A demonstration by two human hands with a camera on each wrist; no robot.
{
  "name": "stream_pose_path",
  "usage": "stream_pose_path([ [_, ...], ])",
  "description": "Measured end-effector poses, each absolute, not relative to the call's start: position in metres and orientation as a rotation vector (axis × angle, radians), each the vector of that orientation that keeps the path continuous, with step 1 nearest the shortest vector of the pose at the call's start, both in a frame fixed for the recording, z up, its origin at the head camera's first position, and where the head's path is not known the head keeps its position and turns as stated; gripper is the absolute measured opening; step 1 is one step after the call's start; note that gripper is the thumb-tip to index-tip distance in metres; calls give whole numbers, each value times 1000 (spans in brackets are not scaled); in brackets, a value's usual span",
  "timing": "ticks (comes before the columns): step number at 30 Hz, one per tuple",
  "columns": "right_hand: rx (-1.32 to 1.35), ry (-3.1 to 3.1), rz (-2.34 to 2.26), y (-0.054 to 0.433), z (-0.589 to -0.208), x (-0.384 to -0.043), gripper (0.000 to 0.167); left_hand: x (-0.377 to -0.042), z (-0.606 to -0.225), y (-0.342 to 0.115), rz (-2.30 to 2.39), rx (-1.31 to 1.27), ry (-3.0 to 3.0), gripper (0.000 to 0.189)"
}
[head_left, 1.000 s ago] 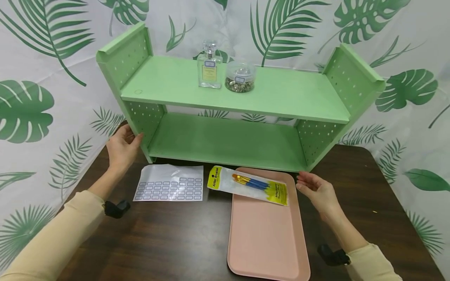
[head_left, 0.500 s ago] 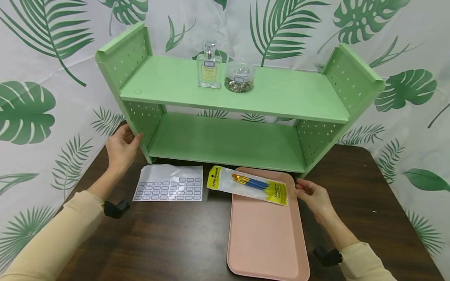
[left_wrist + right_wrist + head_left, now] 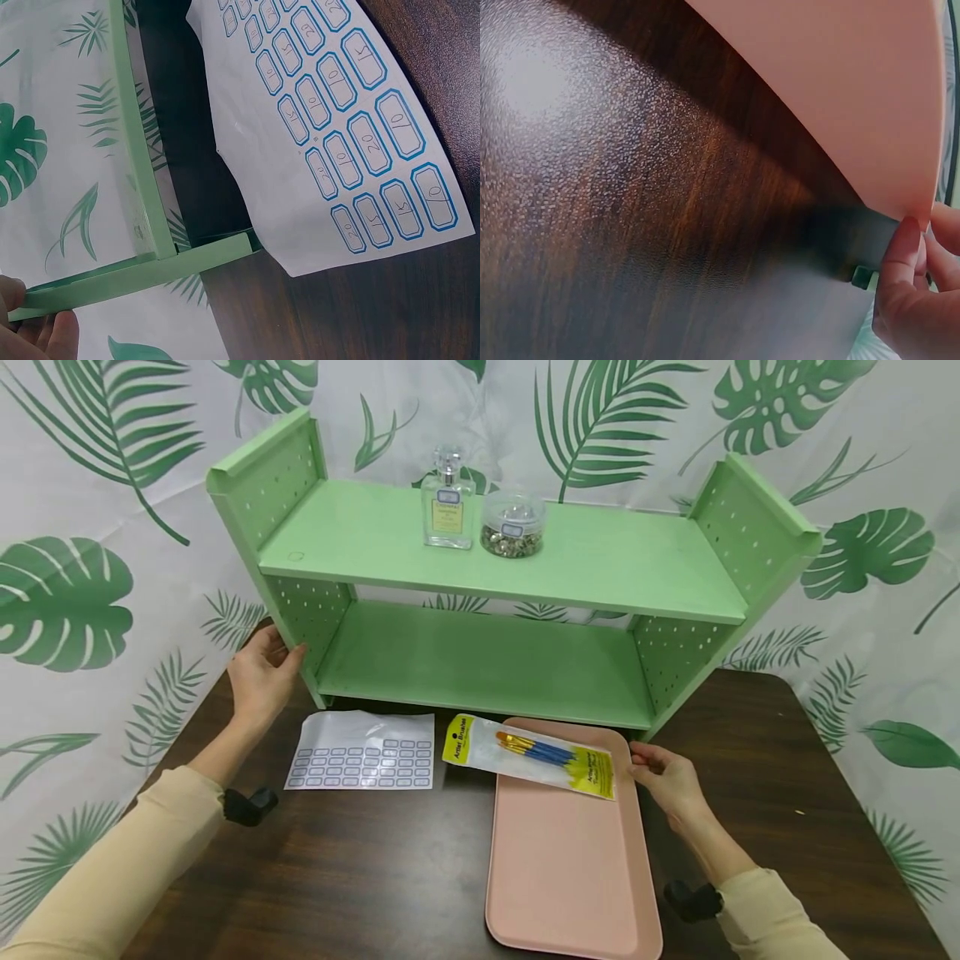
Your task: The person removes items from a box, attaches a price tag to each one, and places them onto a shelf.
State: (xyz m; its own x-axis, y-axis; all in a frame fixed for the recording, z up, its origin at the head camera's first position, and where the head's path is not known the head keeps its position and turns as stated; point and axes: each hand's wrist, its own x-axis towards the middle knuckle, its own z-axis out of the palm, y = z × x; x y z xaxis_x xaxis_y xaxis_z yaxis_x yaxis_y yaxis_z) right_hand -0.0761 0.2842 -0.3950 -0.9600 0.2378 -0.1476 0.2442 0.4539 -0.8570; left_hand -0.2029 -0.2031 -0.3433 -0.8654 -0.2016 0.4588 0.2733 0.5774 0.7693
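Note:
My left hand (image 3: 262, 672) grips the front edge of the left side panel of a green two-tier shelf (image 3: 480, 652); in the left wrist view, thumb and fingers (image 3: 64, 334) lie on either side of that edge. My right hand (image 3: 671, 785) pinches the far right corner of a pink tray (image 3: 566, 868), as the right wrist view also shows with the thumb (image 3: 901, 255) against the rim. Across the tray's far end lies a packet of artist brushes (image 3: 532, 754), overhanging to the left. A sheet of blue-bordered labels (image 3: 363, 760) lies left of it, bearing handwritten numbers.
On the upper shelf stand a glass perfume bottle (image 3: 447, 510) and a clear lidded jar (image 3: 513, 531) of small metallic pieces, each with a label. A leaf-patterned cloth (image 3: 615, 435) hangs behind the dark wooden table (image 3: 360, 877). A tiny yellow scrap (image 3: 799, 812) lies at right.
My right hand has moved left from beside the tray onto its far right corner and now pinches it. The left hand, shelf, packet and label sheet stay where they were.

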Motion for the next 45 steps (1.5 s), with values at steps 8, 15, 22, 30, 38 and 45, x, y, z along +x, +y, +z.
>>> stream_pose_path([
  [8, 389, 2710, -1560, 286, -397, -77, 39, -202, -342, -203, -1247, -45, -2316, 31],
  [15, 355, 2737, -1541, 285, -397, -76, 37, -201, -341, -204, -1258, -58, -2297, 31],
  [22, 339, 2774, -1498, 286, -397, -77, 37, -201, -339, -203, -1258, -59, -2300, 31],
  [30, 340, 2770, -1488, 286, -397, -77, 37, -192, -343, -202, -1416, -22, -2216, 44],
  [38, 344, 2769, -1476, 287, -396, -78, 37, -156, -363, -184, -1490, -177, -2045, 37],
  [45, 333, 2771, -1496, 287, -398, -77, 37, -132, -389, -143, -1406, -721, -2333, 41],
])
